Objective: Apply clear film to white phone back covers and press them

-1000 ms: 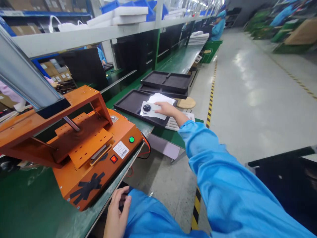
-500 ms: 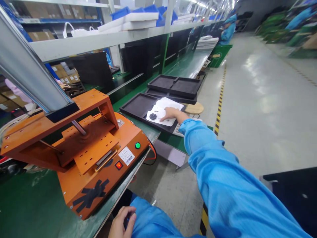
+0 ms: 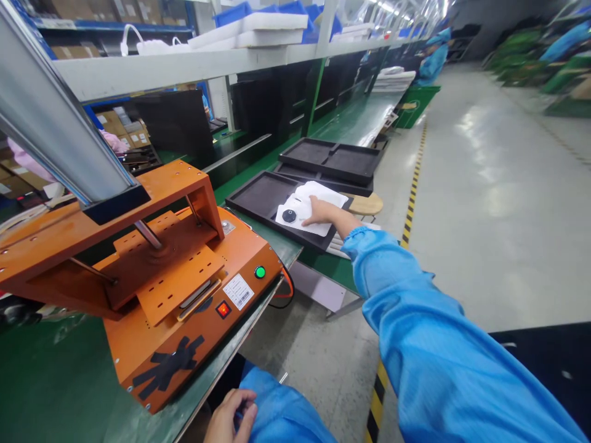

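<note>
My right hand (image 3: 319,212) reaches out over a black tray (image 3: 252,195) on the green bench. Its thumb and fingers grip a white flat panel (image 3: 295,212) that looks like a phone back cover, with a round black camera-like disc at one corner. More white sheet shows behind the fingers; whether it is a separate piece I cannot tell. Low in the view, near the bench edge, my left hand (image 3: 231,418) has its fingers curled in loosely, with nothing visible in them.
An orange press machine (image 3: 170,271) with a lit green button (image 3: 260,272) stands on the bench at left, under a thick metal cylinder (image 3: 60,111). More black trays (image 3: 330,159) are stacked behind. A wooden stool (image 3: 367,203) sits beside the bench. Farther off is a person in blue (image 3: 433,58).
The view has shifted slightly, so the machine and trays sit a little differently. My right hand stays on the white panel. The fingers of my left hand are curled a bit more closely.
</note>
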The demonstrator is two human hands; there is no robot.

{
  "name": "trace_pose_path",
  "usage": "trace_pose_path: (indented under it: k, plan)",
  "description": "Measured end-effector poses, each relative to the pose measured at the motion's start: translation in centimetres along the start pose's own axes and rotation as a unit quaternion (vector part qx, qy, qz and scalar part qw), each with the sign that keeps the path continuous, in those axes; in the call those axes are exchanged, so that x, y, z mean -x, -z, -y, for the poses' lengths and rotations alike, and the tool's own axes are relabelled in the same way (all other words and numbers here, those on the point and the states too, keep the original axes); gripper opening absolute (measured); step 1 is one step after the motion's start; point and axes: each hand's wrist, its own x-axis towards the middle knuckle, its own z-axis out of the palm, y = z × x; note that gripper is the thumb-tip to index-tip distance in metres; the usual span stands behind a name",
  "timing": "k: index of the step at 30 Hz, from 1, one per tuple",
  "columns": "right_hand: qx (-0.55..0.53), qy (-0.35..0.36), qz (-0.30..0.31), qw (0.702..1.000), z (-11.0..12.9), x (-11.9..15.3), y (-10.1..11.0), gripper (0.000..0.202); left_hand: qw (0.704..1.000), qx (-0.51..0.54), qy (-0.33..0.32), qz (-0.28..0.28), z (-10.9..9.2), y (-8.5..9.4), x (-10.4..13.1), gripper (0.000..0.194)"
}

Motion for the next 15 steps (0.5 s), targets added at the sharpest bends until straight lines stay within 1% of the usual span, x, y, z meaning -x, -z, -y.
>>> trace_pose_path:
  k: [2,4,9,12,15]
  plan:
    - [-0.004,0.003,-0.005,1.000,-0.3,0.1,-0.2,0.091,1.000,-0.004,0.004,0.005,-0.3,0.0,0.0,0.062]
    - [-0.006,-0.006,-0.021,1.000,-0.8,0.2,-0.1,0.081,1.000,-0.006,0.006,0.004,-0.5,0.0,0.0,0.058]
    - [0.004,-0.050,-0.068,0.996,-2.0,-0.4,0.9,0.080,1.000,0.007,0.016,0.002,-0.5,-0.1,0.2,0.048]
    - [0.017,-0.055,-0.063,0.996,-2.3,-1.0,0.9,0.078,1.000,0.009,0.025,0.009,-0.5,0.0,0.4,0.041]
    - [0.035,-0.061,-0.049,0.996,-1.9,-1.4,0.3,0.077,0.999,0.007,0.038,0.017,-0.5,0.2,0.4,0.035]
